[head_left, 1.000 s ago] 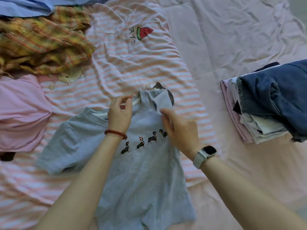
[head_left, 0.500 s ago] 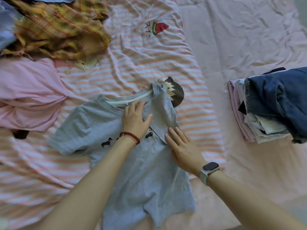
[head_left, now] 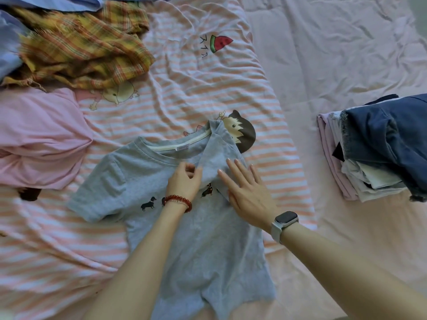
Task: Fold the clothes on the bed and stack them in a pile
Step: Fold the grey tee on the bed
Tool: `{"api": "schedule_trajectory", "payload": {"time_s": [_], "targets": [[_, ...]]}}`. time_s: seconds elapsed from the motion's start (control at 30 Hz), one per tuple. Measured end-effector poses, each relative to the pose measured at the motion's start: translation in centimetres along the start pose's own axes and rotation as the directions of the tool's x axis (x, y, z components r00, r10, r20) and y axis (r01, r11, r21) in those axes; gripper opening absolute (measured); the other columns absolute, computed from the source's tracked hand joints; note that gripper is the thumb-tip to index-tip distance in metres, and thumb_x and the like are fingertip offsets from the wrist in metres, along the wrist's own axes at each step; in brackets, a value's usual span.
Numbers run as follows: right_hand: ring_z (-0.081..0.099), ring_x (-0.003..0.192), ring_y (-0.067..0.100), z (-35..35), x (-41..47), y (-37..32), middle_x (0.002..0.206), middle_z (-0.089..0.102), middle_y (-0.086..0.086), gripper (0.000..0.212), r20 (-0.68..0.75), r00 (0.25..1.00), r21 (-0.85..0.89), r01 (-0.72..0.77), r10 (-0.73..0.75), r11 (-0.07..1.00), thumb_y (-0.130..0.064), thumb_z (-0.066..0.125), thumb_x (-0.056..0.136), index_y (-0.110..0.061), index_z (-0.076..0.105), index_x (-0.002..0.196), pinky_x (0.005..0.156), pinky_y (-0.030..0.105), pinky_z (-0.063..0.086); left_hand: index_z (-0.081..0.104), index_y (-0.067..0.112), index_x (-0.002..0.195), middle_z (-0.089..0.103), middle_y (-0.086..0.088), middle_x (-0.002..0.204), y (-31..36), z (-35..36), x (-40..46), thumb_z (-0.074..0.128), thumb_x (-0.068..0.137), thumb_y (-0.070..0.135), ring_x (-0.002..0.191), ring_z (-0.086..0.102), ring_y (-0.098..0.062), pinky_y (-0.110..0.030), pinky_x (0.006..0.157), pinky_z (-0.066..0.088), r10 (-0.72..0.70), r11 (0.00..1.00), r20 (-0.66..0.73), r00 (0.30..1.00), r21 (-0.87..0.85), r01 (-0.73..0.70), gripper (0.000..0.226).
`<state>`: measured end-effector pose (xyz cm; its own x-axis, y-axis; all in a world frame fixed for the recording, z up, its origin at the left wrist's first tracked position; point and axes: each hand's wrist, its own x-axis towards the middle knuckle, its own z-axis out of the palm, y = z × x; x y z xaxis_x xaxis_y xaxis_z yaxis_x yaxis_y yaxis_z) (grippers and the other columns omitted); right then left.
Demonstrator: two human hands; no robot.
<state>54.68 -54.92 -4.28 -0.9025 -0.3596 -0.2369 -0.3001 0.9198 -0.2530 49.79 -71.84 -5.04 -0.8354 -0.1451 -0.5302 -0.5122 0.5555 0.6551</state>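
Note:
A grey T-shirt [head_left: 138,179] with small dachshund prints lies face up on the bed, its right sleeve folded in over the chest. My left hand [head_left: 184,181] pinches the edge of that folded sleeve with curled fingers. Flat on the fold beside it lies my right hand [head_left: 247,190], fingers straight and spread, pressing the cloth down. A pile of folded clothes [head_left: 360,172] with dark denim [head_left: 397,139] on top sits at the right.
Unfolded clothes lie at the upper left: a yellow plaid garment [head_left: 80,47], a pink garment [head_left: 39,135] and blue cloth [head_left: 9,45]. A pink-striped cartoon sheet [head_left: 208,88] covers the left of the bed, a plain pink sheet [head_left: 335,54] the right.
The right sleeve has been folded in and laid flat on the chest. My right hand went from holding it to pressing it. My left hand left the collar and now pinches the fold's edge.

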Motion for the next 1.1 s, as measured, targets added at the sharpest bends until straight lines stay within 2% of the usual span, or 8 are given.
{"api": "schedule_trajectory", "payload": {"time_s": [0.1, 0.2, 0.27, 0.4, 0.6, 0.8, 0.97, 1.1], "targets": [[-0.002, 0.144, 0.03, 1.0, 1.1, -0.2, 0.156, -0.004, 0.01, 0.057, 0.157, 0.988, -0.081, 0.01, 0.003, 0.997, -0.036, 0.032, 0.098, -0.022, 0.01, 0.149, 0.114, 0.051, -0.002, 0.055, 0.015, 0.112, 0.054, 0.011, 0.087, -1.2, -1.8, -0.8, 0.054, 0.091, 0.027, 0.079, 0.053, -0.007, -0.023, 0.072, 0.04, 0.059, 0.998, -0.107, 0.993, -0.009, -0.06, 0.024], [0.038, 0.131, 0.035, 1.5, -0.3, -1.4, 0.14, 0.043, 0.021, 0.063, -0.083, 0.996, -0.026, -0.036, 0.034, 0.999, -0.018, 0.067, 0.077, -0.01, 0.044, 0.135, 0.105, 0.052, 0.033, 0.057, 0.015, 0.114, 0.058, 0.007, 0.101, -3.3, -3.7, -2.3, 0.058, 0.089, 0.021, 0.081, 0.053, -0.003, -0.022, 0.075, 0.04, 0.146, 0.989, -0.149, 0.978, -0.012, -0.149, 0.027], [0.045, 0.115, 0.031, 2.5, -2.0, -2.0, 0.119, 0.058, 0.018, 0.061, -0.214, 0.977, -0.033, -0.031, 0.023, 0.999, -0.006, 0.071, 0.062, -0.008, 0.054, 0.121, 0.094, 0.044, 0.038, 0.056, 0.014, 0.119, 0.057, 0.005, 0.106, -4.0, -3.8, -3.1, 0.06, 0.088, 0.021, 0.083, 0.052, 0.003, -0.015, 0.074, 0.041, 0.139, 0.988, -0.071, 0.988, -0.056, -0.143, 0.032], [0.056, 0.1, 0.029, 3.2, -3.1, -2.0, 0.104, 0.064, 0.013, 0.047, -0.231, 0.972, -0.061, -0.065, 0.049, 0.996, -0.001, 0.076, 0.056, -0.009, 0.067, 0.101, 0.087, 0.038, 0.038, 0.055, 0.012, 0.121, 0.057, 0.009, 0.095, -2.8, -2.1, -2.3, 0.06, 0.088, 0.032, 0.08, 0.053, 0.003, -0.014, 0.072, 0.041, 0.036, 0.992, 0.035, 0.999, -0.118, -0.032, 0.039], [0.065, 0.077, 0.025, 1.4, -1.9, -0.4, 0.083, 0.067, 0.004, 0.021, -0.317, 0.949, -0.058, -0.03, 0.01, 0.998, -0.001, 0.078, 0.067, -0.013, 0.07, 0.082, 0.074, 0.035, 0.042, 0.053, 0.02, 0.073, 0.058, 0.006, 0.07, -0.4, -0.2, -0.3, 0.058, 0.087, 0.02, 0.068, 0.055, -0.014, -0.024, 0.06, 0.046, -0.031, 0.987, 0.029, 0.999, -0.157, 0.035, 0.015], [0.065, 0.094, 0.025, 0.5, -4.5, 0.3, 0.094, 0.07, 0.003, 0.02, -0.106, 0.985, 0.03, 0.139, -0.135, 0.99, -0.009, 0.072, 0.075, -0.013, 0.072, 0.094, 0.077, 0.035, 0.051, 0.056, 0.012, 0.102, 0.059, -0.001, 0.08, -2.0, -1.1, -1.5, 0.052, 0.091, 0.024, 0.077, 0.058, -0.019, -0.024, 0.061, 0.042, -0.019, 0.991, -0.018, 1.0, 0.134, 0.022, 0.016], [0.063, 0.099, 0.028, 0.2, -3.5, -1.9, 0.106, 0.067, 0.007, 0.03, -0.156, 0.987, 0.053, 0.05, -0.041, 0.997, -0.021, 0.048, 0.084, -0.013, 0.068, 0.104, 0.082, 0.041, 0.049, 0.057, 0.008, 0.114, 0.051, -0.013, 0.121, -4.7, -4.7, -2.5, 0.056, 0.087, 0.018, 0.109, 0.05, -0.028, -0.035, 0.085, 0.04, 0.082, 0.982, -0.392, 0.916, 0.188, -0.007, 0.028], [0.062, 0.103, 0.031, 1.1, -2.3, -5.2, 0.11, 0.065, 0.011, 0.03, -0.164, 0.982, 0.114, 0.112, -0.093, 0.987, -0.01, 0.064, 0.078, -0.009, 0.066, 0.108, 0.087, 0.043, 0.048, 0.046, 0.008, 0.131, 0.034, -0.019, 0.142, -8.8, -10.0, -2.7, 0.064, 0.08, 0.023, 0.129, 0.03, -0.036, -0.049, 0.1, 0.029, -0.132, 0.965, -0.646, 0.752, 0.09, 0.247, 0.057]]}}
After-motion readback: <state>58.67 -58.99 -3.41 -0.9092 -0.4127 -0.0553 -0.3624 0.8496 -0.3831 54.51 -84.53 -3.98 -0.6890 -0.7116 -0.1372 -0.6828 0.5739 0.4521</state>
